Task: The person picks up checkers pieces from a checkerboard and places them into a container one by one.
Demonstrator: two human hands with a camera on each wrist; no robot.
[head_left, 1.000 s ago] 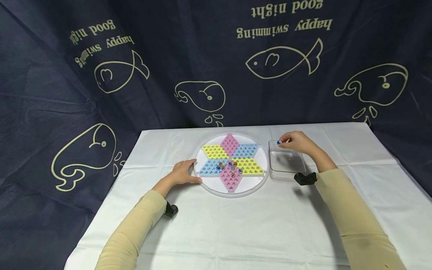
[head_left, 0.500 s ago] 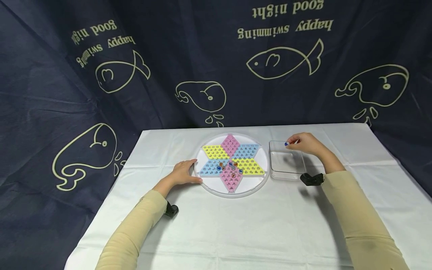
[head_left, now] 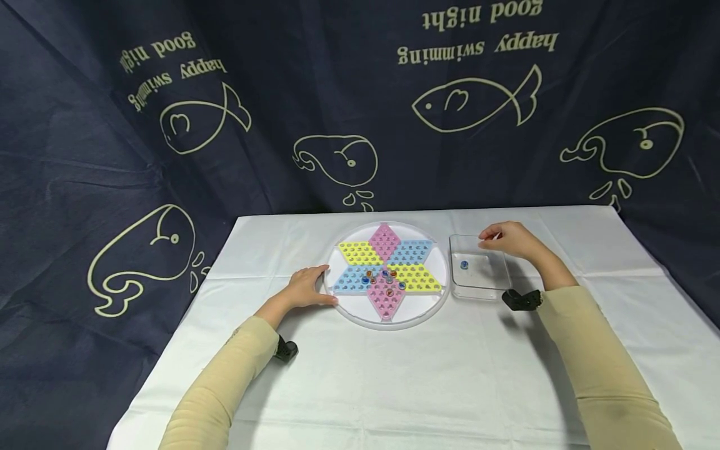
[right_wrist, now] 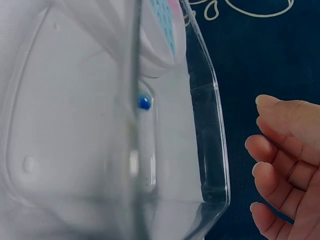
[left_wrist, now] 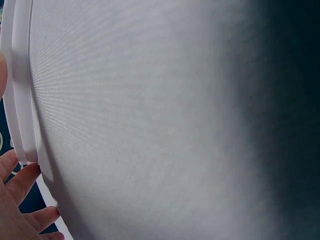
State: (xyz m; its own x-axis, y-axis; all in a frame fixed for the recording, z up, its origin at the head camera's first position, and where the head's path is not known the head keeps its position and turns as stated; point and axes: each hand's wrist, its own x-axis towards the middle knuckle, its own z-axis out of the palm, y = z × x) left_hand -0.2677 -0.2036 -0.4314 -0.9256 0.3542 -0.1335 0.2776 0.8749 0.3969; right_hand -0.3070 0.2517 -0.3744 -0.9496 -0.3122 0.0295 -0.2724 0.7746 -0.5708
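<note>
My left hand (head_left: 305, 287) touches the left rim of a round white Chinese checkers board (head_left: 360, 306), thumb and fingers spread along the edge. In the left wrist view its fingertips (left_wrist: 31, 171) lie right at the rim. Several marbles (head_left: 389, 280) sit around the board's centre and its near pink point. A blue marble (head_left: 464, 265) lies inside a clear plastic box (head_left: 480, 292), towards its left side. Above the box's far right part, my right hand (head_left: 509, 239) holds nothing. The right wrist view shows its loosely bent fingers (right_wrist: 265, 185) apart from the thumb.
A white cloth (head_left: 416, 381) covers the table under the board and box. Behind the table hangs a dark blue curtain (head_left: 394, 175) with fish and whale drawings. The box's walls stand just right of the board's rim.
My right hand moved slightly right over the box with the blue marble, then let it go. The marble now lies in the box. My left hand stayed at the board's rim.
</note>
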